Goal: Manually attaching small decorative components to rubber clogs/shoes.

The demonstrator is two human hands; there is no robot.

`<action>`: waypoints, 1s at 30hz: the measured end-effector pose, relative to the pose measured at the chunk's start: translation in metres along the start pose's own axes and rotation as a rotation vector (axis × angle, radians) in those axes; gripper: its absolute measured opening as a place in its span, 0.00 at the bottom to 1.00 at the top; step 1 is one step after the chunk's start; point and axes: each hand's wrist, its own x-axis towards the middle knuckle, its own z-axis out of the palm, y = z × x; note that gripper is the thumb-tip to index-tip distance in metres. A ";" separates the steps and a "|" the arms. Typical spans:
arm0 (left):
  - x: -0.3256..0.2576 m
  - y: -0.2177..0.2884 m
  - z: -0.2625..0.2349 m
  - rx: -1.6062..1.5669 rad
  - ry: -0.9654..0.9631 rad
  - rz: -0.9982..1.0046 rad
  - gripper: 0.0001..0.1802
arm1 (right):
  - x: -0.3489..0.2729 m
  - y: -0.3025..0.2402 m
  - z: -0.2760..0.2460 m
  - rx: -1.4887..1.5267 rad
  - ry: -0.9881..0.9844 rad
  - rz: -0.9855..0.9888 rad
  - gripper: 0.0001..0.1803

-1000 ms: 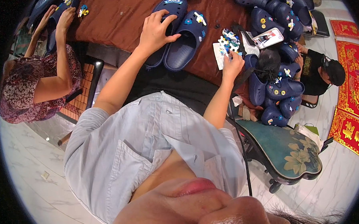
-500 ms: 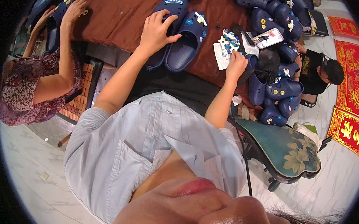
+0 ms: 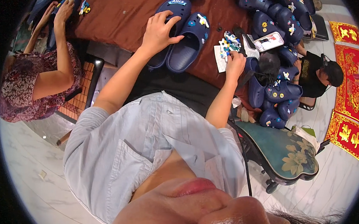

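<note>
Clogs (image 3: 197,30) are lying lengthwise, toes far, beneath the nearer, open left hand (image 3: 158,33), while the right hand (image 3: 236,64), its grip unclear, is touching charms (image 3: 230,42) farther right.

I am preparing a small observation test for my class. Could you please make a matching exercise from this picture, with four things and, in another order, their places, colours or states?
Column one
1. Person's left hand
2. Person's right hand
3. Smartphone
4. Wheeled chair's seat

Column two
A. Teal, with a pale flower print
B. Touching or almost touching the heap of shoe charms
C. Face up, with its screen lit
D. Spread over the pair of navy clogs

Right pairs: 1-D, 2-B, 3-C, 4-A
</note>
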 end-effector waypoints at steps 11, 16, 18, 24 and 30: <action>0.002 0.001 0.000 -0.004 -0.018 -0.007 0.37 | -0.001 0.008 0.006 0.085 0.175 0.031 0.08; -0.001 0.000 -0.001 -0.006 -0.023 -0.004 0.37 | 0.001 -0.011 -0.014 0.467 0.205 0.358 0.07; 0.001 0.002 -0.003 -0.013 -0.026 0.002 0.37 | 0.001 -0.020 -0.021 0.574 0.266 0.378 0.07; 0.006 0.032 -0.035 -0.249 0.101 0.028 0.24 | -0.010 -0.095 -0.030 1.153 0.240 0.148 0.12; -0.007 0.054 -0.056 -0.747 -0.217 -0.310 0.18 | -0.013 -0.176 -0.040 1.102 0.123 -0.203 0.11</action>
